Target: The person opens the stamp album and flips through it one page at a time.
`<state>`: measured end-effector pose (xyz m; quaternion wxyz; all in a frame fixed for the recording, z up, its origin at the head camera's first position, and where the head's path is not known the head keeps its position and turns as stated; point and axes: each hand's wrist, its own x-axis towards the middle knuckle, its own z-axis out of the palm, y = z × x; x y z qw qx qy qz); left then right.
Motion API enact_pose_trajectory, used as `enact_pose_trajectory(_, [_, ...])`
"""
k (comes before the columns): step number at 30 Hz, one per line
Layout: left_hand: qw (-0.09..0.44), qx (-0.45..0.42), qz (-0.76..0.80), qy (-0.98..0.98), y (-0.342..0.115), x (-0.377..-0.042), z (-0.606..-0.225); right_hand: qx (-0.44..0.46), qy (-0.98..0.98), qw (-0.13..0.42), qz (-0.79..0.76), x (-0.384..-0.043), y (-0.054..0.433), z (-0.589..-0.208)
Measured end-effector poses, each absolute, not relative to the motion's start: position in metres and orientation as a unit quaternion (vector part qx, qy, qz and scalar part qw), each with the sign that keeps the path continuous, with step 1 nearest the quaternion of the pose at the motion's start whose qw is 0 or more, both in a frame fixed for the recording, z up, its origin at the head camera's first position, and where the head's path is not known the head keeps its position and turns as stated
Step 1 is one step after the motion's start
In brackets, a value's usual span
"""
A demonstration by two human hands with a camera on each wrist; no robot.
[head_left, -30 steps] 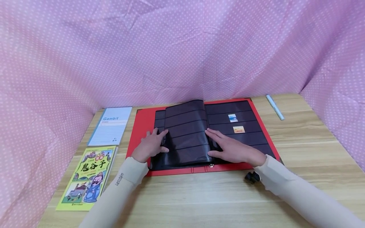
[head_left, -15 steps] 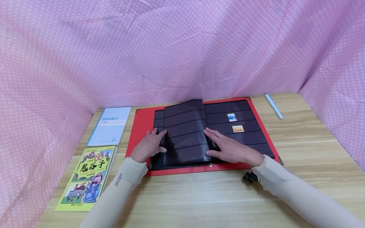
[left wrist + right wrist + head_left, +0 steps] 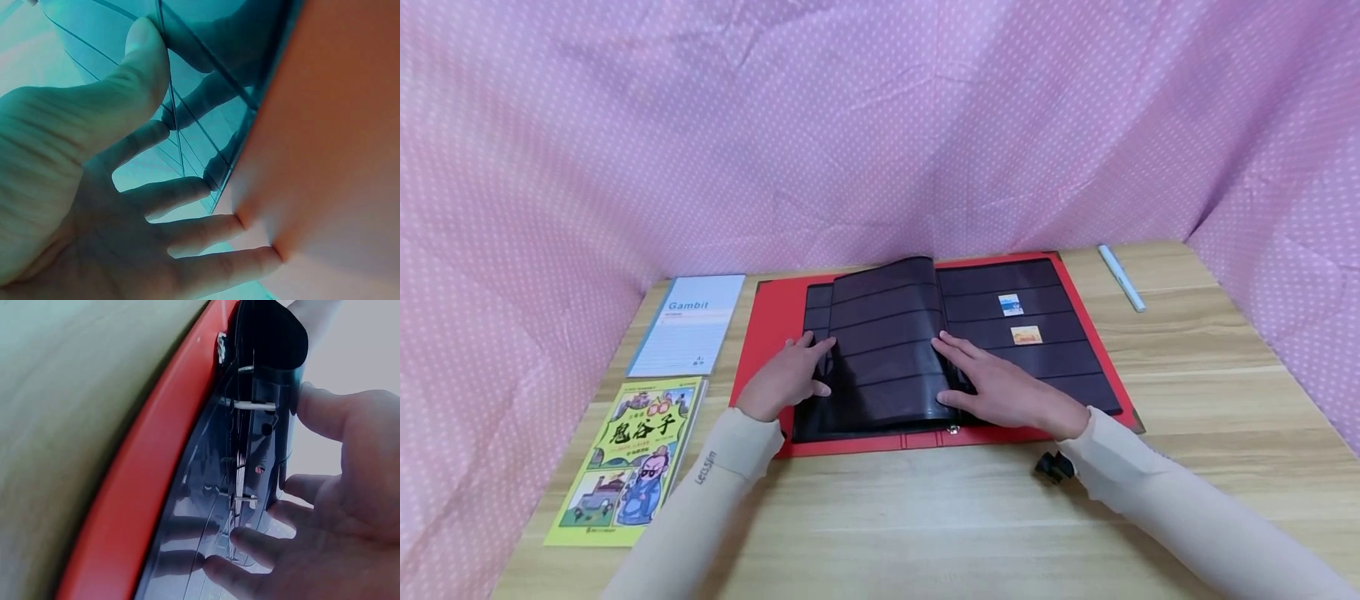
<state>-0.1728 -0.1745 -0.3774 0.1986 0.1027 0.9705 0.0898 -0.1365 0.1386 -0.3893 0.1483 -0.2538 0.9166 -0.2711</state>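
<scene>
A red stamp album (image 3: 778,312) lies open, its black pocket pages bound by metal rings (image 3: 255,406). One black page (image 3: 887,333) is turned to the left and bulges up near the spine. My left hand (image 3: 786,375) has its fingers spread at that page's outer edge; in the left wrist view the thumb touches the page and two fingertips press the red cover. My right hand (image 3: 1003,383) rests its straight fingers against the bulging page beside the rings. Two stamps, a blue one (image 3: 1011,305) and an orange one (image 3: 1027,335), sit in the right-hand page (image 3: 1052,367).
Left of the album lie a white notebook (image 3: 688,325) and a yellow-green comic book (image 3: 628,458). A light blue pen (image 3: 1122,278) is at the back right. A small black object (image 3: 1055,467) sits below the right wrist. A pink dotted cloth (image 3: 850,150) hangs behind the wooden table (image 3: 880,517).
</scene>
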Motion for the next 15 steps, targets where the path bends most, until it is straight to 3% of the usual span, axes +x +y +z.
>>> enact_pose_trajectory(15, [0.188,0.15,0.08,0.967,-0.184,-0.171,-0.374,-0.251,0.924,0.132,-0.258,-0.136,0.126,-0.389])
